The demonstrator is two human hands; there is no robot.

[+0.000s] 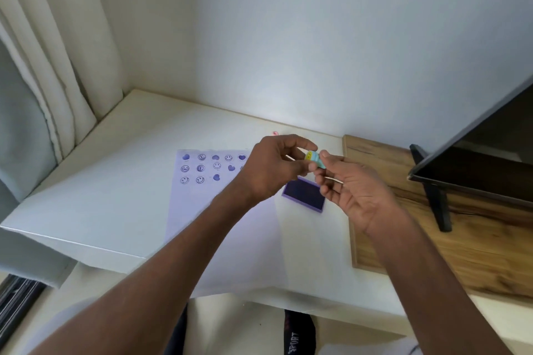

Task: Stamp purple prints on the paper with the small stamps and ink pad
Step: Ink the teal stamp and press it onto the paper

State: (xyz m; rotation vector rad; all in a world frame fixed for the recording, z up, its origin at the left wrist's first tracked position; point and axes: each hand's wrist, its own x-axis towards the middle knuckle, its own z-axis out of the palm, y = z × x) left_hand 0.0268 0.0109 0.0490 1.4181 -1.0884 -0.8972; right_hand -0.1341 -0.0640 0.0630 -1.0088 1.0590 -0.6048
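Head view, left to right: a pale curtain (pixel 57 66) hangs at the far left beside the white table (pixel 95 199). On the table lies the paper (pixel 202 210), its far end already carrying three rows of purple prints (pixel 213 168), smiley faces mixed with solid hearts; the third row stops short, so there is bare sheet to fill. The left hand (pixel 271 170) is raised above the paper's right edge, its grip closed with thumb and fingertips on the small stamp (pixel 314 160). The right hand (pixel 352 190) meets it from the other side, fingertips pinching the same stamp, the remaining fingers loosely spread. The stamp is off the table, held between both hands just above the ink pad (pixel 304 194), which sits open on the table right of the paper, its dark purple face up. Further right come a wooden board (pixel 403 239) and a dark screen (pixel 476 158) on a stand.

The stamp is a short cylinder, teal body with a yellow smiley end. Its long axis runs tilted, from lower right up to upper left, the yellow end facing up and left toward the left hand. Whether that end is the cap or the printing face cannot be told.

The step appears to be readying the stamp for inking. Doing it well means settling it in one hand, turning the printing face straight down, and pressing flat onto the pad, not at an angle, so the print comes out whole
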